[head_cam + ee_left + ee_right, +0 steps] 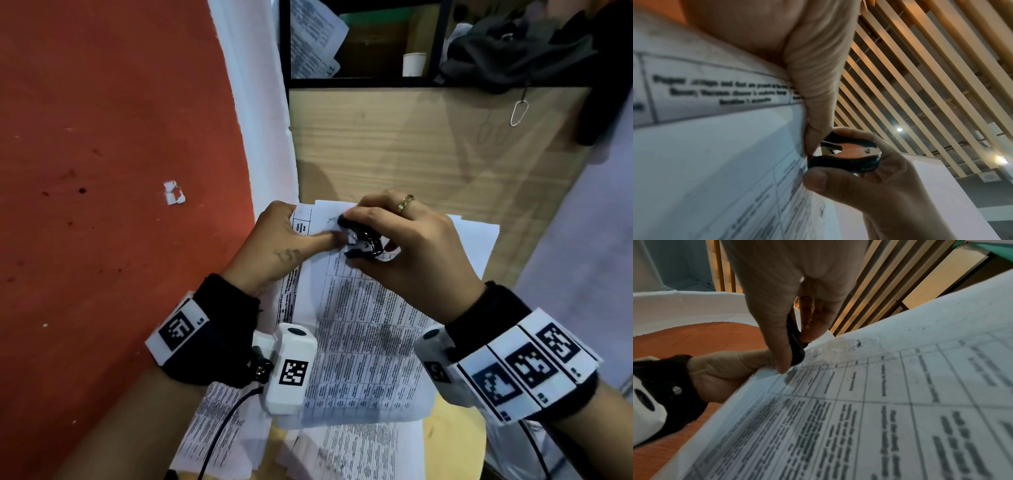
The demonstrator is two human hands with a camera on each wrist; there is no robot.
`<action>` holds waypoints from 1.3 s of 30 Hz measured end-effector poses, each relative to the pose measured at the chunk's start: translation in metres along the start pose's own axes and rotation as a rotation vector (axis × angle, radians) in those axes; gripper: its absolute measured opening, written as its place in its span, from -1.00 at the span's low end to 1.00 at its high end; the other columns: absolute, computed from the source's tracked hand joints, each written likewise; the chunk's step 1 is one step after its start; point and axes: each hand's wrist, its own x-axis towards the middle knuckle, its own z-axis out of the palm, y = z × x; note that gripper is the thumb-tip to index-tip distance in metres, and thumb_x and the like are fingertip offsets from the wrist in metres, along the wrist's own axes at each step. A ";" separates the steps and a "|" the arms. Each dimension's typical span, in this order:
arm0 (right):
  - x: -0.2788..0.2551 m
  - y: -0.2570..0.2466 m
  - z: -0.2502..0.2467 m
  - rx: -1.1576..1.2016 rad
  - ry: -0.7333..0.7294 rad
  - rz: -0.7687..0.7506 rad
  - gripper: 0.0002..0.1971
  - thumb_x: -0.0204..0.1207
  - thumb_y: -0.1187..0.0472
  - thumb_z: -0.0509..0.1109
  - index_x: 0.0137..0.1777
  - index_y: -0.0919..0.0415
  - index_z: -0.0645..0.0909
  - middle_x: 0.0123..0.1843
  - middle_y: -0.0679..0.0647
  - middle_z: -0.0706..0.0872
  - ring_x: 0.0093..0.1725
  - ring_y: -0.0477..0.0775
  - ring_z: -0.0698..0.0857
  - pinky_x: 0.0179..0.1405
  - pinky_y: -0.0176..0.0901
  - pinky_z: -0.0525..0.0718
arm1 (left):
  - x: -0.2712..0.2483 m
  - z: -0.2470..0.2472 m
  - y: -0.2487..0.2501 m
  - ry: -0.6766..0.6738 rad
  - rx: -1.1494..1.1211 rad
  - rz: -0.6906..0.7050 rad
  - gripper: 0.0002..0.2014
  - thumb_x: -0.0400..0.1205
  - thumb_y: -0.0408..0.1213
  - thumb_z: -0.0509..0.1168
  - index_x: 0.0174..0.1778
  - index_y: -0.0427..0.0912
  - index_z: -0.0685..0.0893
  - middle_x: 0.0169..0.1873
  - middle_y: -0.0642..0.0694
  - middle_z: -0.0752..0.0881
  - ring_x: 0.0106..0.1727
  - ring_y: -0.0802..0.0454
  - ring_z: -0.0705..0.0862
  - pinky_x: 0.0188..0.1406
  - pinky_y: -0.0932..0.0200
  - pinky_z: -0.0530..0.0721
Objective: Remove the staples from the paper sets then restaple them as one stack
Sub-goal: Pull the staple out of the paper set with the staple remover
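Lying nearest, at the bottom of the head view, loose printed sheets spread over a pale wooden counter, and above them a paper set printed with a dense table slopes up toward the middle of the frame. At its upper left corner the two hands meet. The left hand holds that corner: its thumb lies flat on the top sheet pointing right, and the fingers go behind the pages, so its grip is a pinch on the paper set. The right hand, a gold ring on one finger, has its grip closed narrowly round a black staple remover, thumb below and fingers above. In the left wrist view the staple remover shows its metal claws pointing left at the page corner, just beside the left thumb tip; whether a staple sits between them cannot be told. In the right wrist view the paper near the tool is scuffed and marked. Left of the hands, a red surface fills the left half of the head view, with a small torn scrap of white paper on it. Farther off, at the top of the frame, a black-framed shelf holds more printed papers at its left, a white cup in the middle and a dark bundle of cloth at the right.
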 end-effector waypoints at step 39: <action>-0.001 0.021 0.023 0.497 0.137 0.342 -0.68 0.16 0.19 0.65 -0.09 0.20 0.69 -0.15 0.09 0.79 -0.11 0.08 0.76 -0.06 0.14 0.70 | 0.007 0.014 -0.015 0.074 -0.210 -0.021 -0.91 0.51 -0.38 0.44 -0.11 -0.14 0.75 -0.26 0.05 0.83 -0.18 0.17 0.77 -0.04 0.19 0.73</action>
